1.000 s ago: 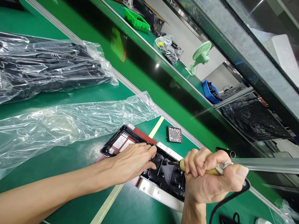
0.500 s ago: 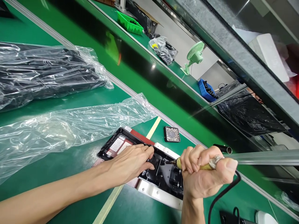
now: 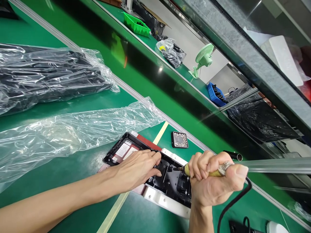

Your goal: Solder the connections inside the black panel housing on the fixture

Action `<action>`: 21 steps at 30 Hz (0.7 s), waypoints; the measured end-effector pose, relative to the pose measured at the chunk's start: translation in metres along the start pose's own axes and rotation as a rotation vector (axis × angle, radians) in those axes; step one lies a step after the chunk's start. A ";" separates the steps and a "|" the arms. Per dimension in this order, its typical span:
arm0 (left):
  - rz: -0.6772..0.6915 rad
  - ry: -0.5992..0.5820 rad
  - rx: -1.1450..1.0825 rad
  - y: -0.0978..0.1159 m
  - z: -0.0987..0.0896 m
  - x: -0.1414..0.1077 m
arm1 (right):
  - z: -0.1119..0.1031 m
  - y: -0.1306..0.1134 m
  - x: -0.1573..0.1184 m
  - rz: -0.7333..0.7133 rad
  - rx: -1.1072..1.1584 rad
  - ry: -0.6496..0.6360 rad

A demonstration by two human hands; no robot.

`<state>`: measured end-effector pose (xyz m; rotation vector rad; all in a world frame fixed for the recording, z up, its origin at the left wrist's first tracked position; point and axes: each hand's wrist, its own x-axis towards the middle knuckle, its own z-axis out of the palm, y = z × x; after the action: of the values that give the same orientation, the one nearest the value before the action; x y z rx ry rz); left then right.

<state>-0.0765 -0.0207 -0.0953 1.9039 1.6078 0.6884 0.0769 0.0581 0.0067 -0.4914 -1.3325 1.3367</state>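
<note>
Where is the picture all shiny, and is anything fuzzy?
Head view: white glare streaks the clear bag; same head view: the left hand and right hand look fairly sharp, but the red patch at the right edge looks fuzzy.

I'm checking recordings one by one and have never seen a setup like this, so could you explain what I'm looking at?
There is no robot here: you see a person's two bare hands. The view comes from one camera worn on that person's head, looking forward and down.

The left hand rests on a black plastic housing, which sits between white blocks. The right hand is closed around a corded tool with a yellowish handle, possibly a soldering iron. Its tip points into the housing.

On the green bench nearby lie a small square tray of tiny metal pieces, a clear plastic bag and dark items wrapped in clear plastic. Farther back stands a pale green fan.
</note>
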 end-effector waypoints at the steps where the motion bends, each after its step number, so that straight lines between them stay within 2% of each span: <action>1: 0.002 0.004 0.007 0.000 0.000 0.000 | 0.000 0.000 0.000 -0.003 0.000 0.001; 15: 0.011 0.015 0.003 0.000 0.002 -0.001 | 0.000 0.000 0.000 -0.033 -0.010 -0.046; 21: 0.007 0.011 0.019 0.001 0.001 -0.001 | -0.002 0.003 -0.001 -0.012 0.004 -0.025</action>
<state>-0.0755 -0.0222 -0.0957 1.9235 1.6212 0.6901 0.0776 0.0583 0.0036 -0.4648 -1.3510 1.3394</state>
